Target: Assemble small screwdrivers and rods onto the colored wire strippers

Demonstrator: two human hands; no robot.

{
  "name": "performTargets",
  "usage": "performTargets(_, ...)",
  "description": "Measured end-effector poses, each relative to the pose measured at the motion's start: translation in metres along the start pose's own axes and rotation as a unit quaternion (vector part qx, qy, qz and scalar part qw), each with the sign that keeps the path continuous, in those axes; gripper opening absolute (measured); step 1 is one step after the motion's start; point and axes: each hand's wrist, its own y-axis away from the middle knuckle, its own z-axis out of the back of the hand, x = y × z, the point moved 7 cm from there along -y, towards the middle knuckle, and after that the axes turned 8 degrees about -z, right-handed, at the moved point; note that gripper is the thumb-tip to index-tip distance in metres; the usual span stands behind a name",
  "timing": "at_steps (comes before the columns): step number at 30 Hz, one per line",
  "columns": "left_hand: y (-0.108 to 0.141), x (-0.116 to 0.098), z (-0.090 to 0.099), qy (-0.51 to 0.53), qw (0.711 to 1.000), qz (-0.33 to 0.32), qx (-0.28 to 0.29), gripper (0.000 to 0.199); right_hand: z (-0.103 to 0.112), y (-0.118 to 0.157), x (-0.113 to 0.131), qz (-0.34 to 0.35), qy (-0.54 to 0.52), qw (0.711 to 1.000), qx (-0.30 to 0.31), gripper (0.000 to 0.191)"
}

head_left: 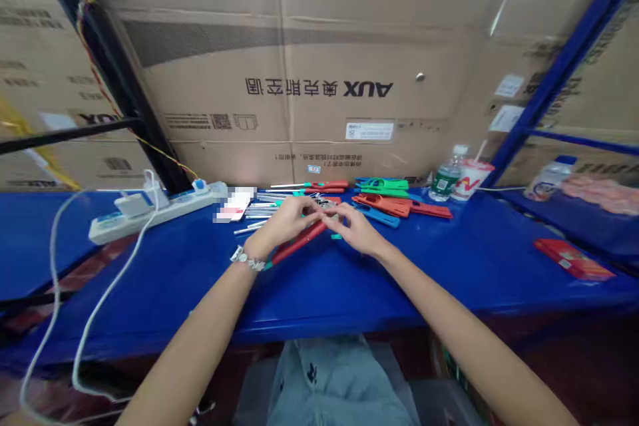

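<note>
Forearms [219, 309] over table edge [329, 331] — room beside red tool [298, 243]

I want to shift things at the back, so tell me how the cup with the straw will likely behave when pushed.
The cup would probably tip fairly easily, since it flares wider toward the top. A knock on the straw leaning out of it might help topple it. Pushed leftward, it would likely bump the bottle close beside it.
</note>
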Motion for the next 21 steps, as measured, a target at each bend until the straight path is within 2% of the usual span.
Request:
performTargets(3, 0.002, 0.0, 0.003, 0.026, 0.999, 0.019, -0.009, 0.024, -0.007, 0.0, -0.004, -0.029, -0.07, 0.995, 0.059, 0.035)
performTargets(7, -0.001, 0.003, 0.0, 0.123, 0.991, 0.045, -0.024, 0.028, -0.014, 0.0, -0.009, -0.093, -0.232, 0.965, 0.08, 0.036)
performTargets(11, -0.004, 0.015, 0.01, 0.18, 0.973, 0.061, -0.127, 0.024, -0.023, 0.002, -0.008, -0.149, -0.361, 0.916, 0.09, 0.038)
performTargets(14, -0.001, 0.028, 0.022, 0.179, 0.965, 0.082, -0.173, 0.025, -0.02, 0.003, -0.009, -0.176, -0.391, 0.901, 0.062, 0.037)
performTargets(16, 0.003, 0.035, 0.026, 0.153, 0.973, 0.084, -0.148, 0.024, -0.014, 0.003, -0.01, -0.185, -0.398, 0.898, 0.038, 0.033)
performTargets(21, 0.015, 0.06, 0.021, 0.015, 0.994, 0.106, -0.005, 0.015, 0.003, 0.004, -0.014, -0.212, -0.422, 0.881, -0.016, 0.02)
